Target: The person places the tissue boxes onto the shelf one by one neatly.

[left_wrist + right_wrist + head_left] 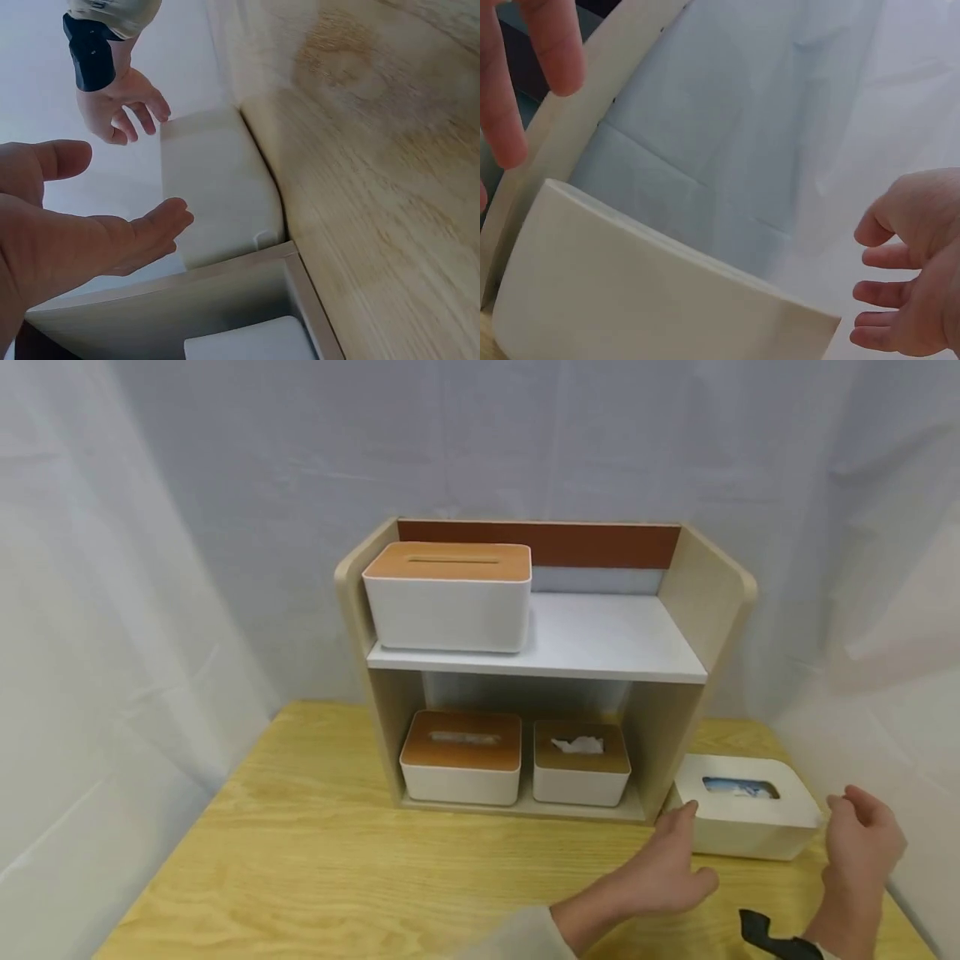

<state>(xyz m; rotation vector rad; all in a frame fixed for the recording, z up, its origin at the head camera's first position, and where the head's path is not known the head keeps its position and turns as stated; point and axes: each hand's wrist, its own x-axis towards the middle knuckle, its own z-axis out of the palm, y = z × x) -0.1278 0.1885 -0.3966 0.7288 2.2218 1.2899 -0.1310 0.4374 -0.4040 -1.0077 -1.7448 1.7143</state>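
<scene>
The left hand [667, 872], fingers straight, thumb spread, and right hand [862, 843], fingers loosely bent, flank the cream rectangular tissue box [750, 832] on the yellow wood-grain surface [300, 877]

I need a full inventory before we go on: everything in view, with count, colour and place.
Shelf unit: one, pale wood with white upper shelf and red-brown back strip, on the table
Large lidded box: one, white with orange-tan lid, upper shelf, left
Medium lidded box: one, white with orange-brown lid, lower level, left
Small lidded box: one, white with brown lid, lower level, right
Cream tissue box: one, cream, blue-and-white contents, on the table right of the unit
Table: one, yellow wood grain, underneath
Sheeting: greyish white, behind and both sides; count unclear
Black strap: one, right wrist
Sleeves: two, pale, on the forearms
Hands: two, bare, left and right beside the cream tissue box
</scene>
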